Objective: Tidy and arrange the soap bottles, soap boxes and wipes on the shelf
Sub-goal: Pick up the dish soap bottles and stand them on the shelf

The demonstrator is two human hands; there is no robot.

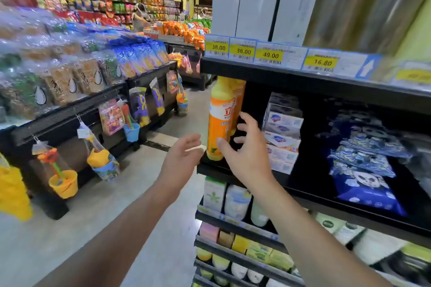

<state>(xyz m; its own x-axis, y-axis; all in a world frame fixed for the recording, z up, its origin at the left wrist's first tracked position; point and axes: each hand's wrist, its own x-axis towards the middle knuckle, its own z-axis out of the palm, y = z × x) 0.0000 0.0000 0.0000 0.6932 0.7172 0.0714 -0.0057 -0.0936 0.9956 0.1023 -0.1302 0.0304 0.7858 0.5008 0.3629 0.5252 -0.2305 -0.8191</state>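
A person's left hand (180, 156) hovers with fingers relaxed and spread just off the shelf's (245, 178) left end, holding nothing. The right hand (242, 149), fingers splayed, has its thumb against the front orange soap bottle (218, 123), though whether it grips is unclear. That bottle, yellow-capped with a white-and-red label, stands upright at the shelf's left corner, a second orange bottle (240, 100) just behind. To the right sit stacked white soap boxes (283, 133), then blue patterned wipes packs (366, 170) lying in a loose pile. Yellow price tags (268, 55) line the shelf above.
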